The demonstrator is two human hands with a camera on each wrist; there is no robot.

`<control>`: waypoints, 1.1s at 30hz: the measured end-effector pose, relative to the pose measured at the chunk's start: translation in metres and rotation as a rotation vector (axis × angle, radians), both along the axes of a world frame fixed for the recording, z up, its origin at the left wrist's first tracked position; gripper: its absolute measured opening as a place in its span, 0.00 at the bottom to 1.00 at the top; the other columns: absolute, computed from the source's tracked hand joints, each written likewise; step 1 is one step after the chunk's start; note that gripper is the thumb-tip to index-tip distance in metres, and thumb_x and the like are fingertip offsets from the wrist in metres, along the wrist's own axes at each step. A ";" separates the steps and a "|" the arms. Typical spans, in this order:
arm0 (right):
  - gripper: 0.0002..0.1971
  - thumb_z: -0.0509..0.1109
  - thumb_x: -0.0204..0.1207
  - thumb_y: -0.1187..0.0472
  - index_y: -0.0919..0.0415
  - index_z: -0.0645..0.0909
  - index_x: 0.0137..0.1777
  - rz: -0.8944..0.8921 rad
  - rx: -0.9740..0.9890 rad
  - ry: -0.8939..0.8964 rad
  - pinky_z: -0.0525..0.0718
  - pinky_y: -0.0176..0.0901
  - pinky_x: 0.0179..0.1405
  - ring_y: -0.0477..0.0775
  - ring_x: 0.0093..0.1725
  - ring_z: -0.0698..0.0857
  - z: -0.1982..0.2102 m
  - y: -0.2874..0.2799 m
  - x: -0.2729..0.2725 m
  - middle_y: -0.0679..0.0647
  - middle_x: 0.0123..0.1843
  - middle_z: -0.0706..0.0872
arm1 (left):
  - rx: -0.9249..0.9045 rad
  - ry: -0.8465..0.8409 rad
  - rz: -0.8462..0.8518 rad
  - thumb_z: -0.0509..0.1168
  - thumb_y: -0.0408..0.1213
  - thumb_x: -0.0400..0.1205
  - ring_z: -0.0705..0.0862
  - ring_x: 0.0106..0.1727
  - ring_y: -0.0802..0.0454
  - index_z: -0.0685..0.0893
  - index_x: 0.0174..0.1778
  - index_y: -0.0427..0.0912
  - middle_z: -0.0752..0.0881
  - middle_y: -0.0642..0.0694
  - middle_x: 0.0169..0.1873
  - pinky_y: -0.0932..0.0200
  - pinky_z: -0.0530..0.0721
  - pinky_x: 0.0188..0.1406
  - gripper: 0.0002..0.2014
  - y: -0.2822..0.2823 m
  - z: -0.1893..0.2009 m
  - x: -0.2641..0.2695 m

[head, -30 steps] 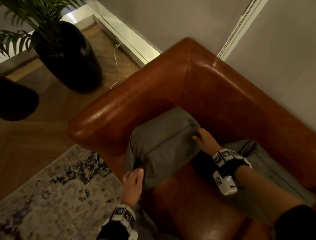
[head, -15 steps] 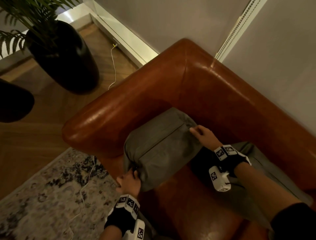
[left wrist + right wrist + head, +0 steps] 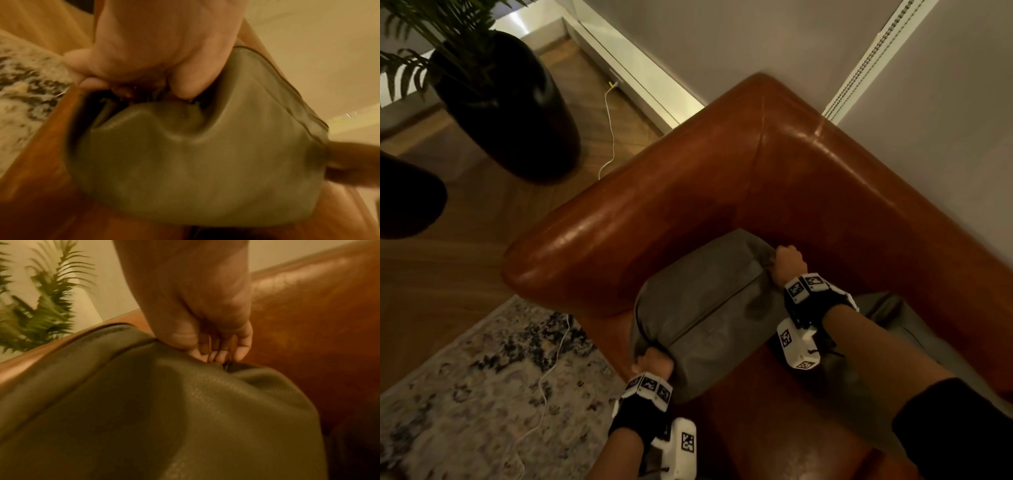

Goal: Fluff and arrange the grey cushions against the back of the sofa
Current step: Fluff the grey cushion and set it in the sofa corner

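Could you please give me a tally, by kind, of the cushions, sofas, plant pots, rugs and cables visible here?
Grey cushions: 2 (one held, one behind the right arm)
Sofa: 1
Plant pots: 2 ()
Rug: 1
White cables: 2 ()
Total: 8

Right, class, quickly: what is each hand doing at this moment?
Left hand: grips the near corner of the grey cushion.
Right hand: grips its far corner.

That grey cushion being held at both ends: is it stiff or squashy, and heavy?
Probably squashy: the grey cushion dents and bunches where the left hand and right hand grip it. Likely light, since corner grips alone hold it. Its smooth cover may slide on the leather sofa.
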State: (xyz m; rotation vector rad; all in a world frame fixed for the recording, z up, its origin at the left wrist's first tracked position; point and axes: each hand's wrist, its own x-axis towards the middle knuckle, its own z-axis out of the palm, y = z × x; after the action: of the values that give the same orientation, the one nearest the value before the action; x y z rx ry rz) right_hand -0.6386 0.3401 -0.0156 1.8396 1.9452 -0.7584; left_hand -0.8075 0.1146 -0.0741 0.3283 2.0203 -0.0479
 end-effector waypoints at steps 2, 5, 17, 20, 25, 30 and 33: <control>0.09 0.62 0.81 0.63 0.65 0.71 0.57 -0.047 0.040 0.131 0.81 0.62 0.56 0.69 0.56 0.79 -0.001 -0.003 0.006 0.68 0.60 0.79 | 0.027 -0.067 0.008 0.58 0.34 0.81 0.77 0.69 0.35 0.76 0.68 0.30 0.78 0.31 0.67 0.49 0.76 0.67 0.19 0.001 0.000 -0.002; 0.04 0.61 0.81 0.65 0.63 0.69 0.53 -0.151 0.140 0.359 0.82 0.57 0.45 0.63 0.47 0.81 0.009 -0.007 0.011 0.61 0.49 0.80 | 0.082 -0.033 0.014 0.58 0.34 0.82 0.78 0.68 0.35 0.77 0.66 0.29 0.80 0.30 0.66 0.51 0.77 0.64 0.19 -0.002 0.002 -0.010; 0.13 0.67 0.80 0.56 0.65 0.81 0.57 -0.037 0.303 0.538 0.74 0.40 0.49 0.59 0.56 0.82 0.073 0.039 0.006 0.62 0.55 0.86 | 0.537 0.505 0.525 0.58 0.27 0.82 0.81 0.54 0.26 0.80 0.50 0.22 0.82 0.21 0.50 0.40 0.76 0.54 0.10 -0.058 0.054 -0.038; 0.13 0.68 0.79 0.58 0.68 0.82 0.57 -0.084 0.345 0.491 0.72 0.39 0.50 0.63 0.59 0.83 0.078 0.056 0.031 0.66 0.57 0.87 | 0.713 0.573 0.638 0.55 0.37 0.85 0.80 0.53 0.31 0.80 0.54 0.26 0.82 0.25 0.51 0.44 0.75 0.51 0.16 -0.067 0.068 -0.058; 0.14 0.67 0.80 0.58 0.66 0.82 0.60 -0.354 0.310 0.497 0.76 0.49 0.61 0.65 0.62 0.81 0.058 0.054 0.040 0.65 0.62 0.85 | 0.800 0.333 0.733 0.53 0.54 0.84 0.79 0.51 0.39 0.77 0.54 0.31 0.81 0.35 0.50 0.42 0.77 0.59 0.25 -0.032 0.073 -0.052; 0.17 0.76 0.69 0.47 0.62 0.82 0.33 -0.696 0.211 0.631 0.86 0.64 0.53 0.68 0.48 0.87 0.026 0.036 0.040 0.65 0.44 0.88 | 0.761 0.177 0.793 0.66 0.52 0.77 0.80 0.54 0.43 0.73 0.62 0.34 0.80 0.40 0.54 0.49 0.77 0.59 0.27 -0.021 0.059 -0.038; 0.15 0.72 0.75 0.52 0.66 0.85 0.44 -0.643 0.294 0.610 0.86 0.60 0.53 0.64 0.48 0.87 0.037 0.034 0.034 0.62 0.42 0.86 | 0.754 0.327 0.677 0.70 0.53 0.74 0.84 0.49 0.33 0.84 0.50 0.30 0.86 0.29 0.45 0.43 0.82 0.51 0.26 -0.027 0.066 -0.042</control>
State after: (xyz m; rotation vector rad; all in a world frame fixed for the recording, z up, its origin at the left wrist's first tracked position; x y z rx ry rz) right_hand -0.6048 0.3744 0.0216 2.7170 1.8467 -1.4251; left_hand -0.8491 0.0878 -0.0082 0.0800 2.3085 1.1627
